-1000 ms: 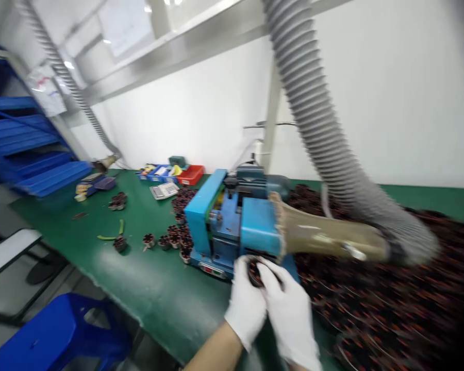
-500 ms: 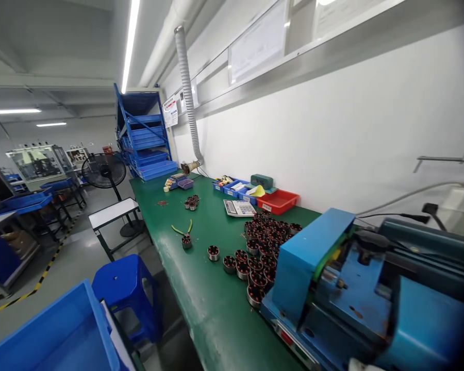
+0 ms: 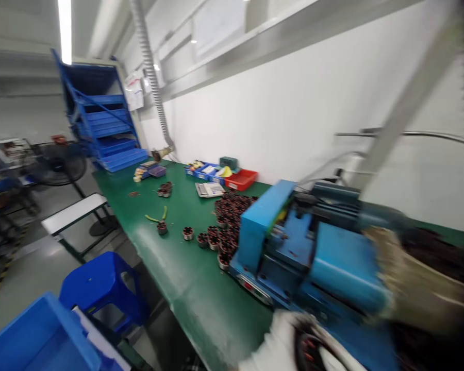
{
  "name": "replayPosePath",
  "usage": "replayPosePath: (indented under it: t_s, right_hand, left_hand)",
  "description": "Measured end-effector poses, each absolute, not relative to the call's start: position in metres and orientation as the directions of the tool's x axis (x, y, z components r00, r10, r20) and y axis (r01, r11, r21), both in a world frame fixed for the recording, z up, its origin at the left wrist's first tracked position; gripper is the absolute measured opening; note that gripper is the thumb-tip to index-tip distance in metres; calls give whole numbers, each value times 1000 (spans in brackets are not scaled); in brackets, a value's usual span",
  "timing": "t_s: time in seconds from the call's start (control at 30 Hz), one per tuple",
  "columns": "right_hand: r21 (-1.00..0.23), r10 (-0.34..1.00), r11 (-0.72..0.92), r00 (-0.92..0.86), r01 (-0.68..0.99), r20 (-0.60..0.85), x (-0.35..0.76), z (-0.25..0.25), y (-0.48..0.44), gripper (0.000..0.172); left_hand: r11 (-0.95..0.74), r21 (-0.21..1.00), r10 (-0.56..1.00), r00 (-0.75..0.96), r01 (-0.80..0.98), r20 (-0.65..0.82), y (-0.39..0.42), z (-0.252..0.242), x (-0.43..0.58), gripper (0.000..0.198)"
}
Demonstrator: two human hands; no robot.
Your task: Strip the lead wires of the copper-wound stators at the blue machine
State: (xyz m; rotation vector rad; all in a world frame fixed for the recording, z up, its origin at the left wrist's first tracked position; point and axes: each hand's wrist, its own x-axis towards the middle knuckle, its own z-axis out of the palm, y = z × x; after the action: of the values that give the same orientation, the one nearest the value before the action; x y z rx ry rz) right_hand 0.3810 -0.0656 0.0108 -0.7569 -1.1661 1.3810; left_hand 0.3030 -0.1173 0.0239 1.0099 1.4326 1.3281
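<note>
Both my hands wear white gloves and show only at the bottom edge, blurred. My left hand [image 3: 272, 345] curls round a dark wound coil [image 3: 306, 350] with copper-red windings. A strip of my right hand [image 3: 338, 355] lies against the coil's other side. The hands sit just in front of a blue bench machine [image 3: 294, 247] on the green bench [image 3: 193, 293]. Several more coils [image 3: 226, 226] stand in a cluster left of the machine.
A tan suction nozzle [image 3: 413, 288] reaches the machine from the right. Green-handled pliers [image 3: 156, 216], a calculator [image 3: 209, 189] and small red and blue bins [image 3: 242, 179] lie farther along the bench. A blue stool [image 3: 100, 283], a blue crate [image 3: 34, 340], a fan [image 3: 58, 162] and a blue rack [image 3: 100, 129] stand at the left.
The view swung up and left away from the hands half a second ago, then back down and right. The gloved hands and the coil are again at the bottom edge.
</note>
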Motion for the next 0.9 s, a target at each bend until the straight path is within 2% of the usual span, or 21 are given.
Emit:
replayPosePath:
  t_s: [0.1, 0.2, 0.33, 0.4, 0.5, 0.6, 0.67, 0.73, 0.8, 0.9]
  right_hand:
    - [-955, 996, 59, -54, -292, 78, 416, 9, -79, 43]
    - [-956, 998, -14, -70, -294, 6, 431, 15, -90, 31]
    - [-939, 945, 158, -228, -306, 233, 424, 25, -96, 22]
    - [-928, 941, 219, -187, -300, 282, 417, 30, -96, 14]
    - [-939, 985, 141, -49, -313, 164, 414, 38, -90, 4]
    - [-883, 999, 37, 24, -469, 29, 425, 44, -81, 13]
    - [-866, 986, 118, 162, -486, 43, 436, 43, -78, 18]
    - [-902, 939, 231, 326, -365, 108, 443, 38, -83, 19]
    - [-943, 899, 289, 384, -163, 209, 440, 30, -94, 18]
    - [-864, 845, 429, 221, 263, 486, 422, 19, -107, 30]
  left_hand:
    - [63, 997, 988, -135, -53, -69, -128, 29, 288, 64]
    - [50, 989, 987, -143, -139, -70, -120, 31, 283, 55]
    - [51, 937, 988, -122, -344, -99, -117, 26, 285, 65]
    - [118, 903, 986, -57, -414, -155, -120, 25, 287, 70]
    - [126, 927, 992, 28, -354, -125, -125, 32, 291, 59]
    - [64, 978, 998, 35, -198, -58, -129, 42, 294, 51]
    - [45, 997, 999, -24, -62, -46, -130, 44, 294, 51]
    - [11, 999, 996, -90, 45, -7, -128, 39, 293, 55]
    - [-37, 998, 990, -135, 59, 44, -124, 30, 294, 57]
    - [-125, 990, 971, -200, 60, 134, -116, 17, 299, 47]
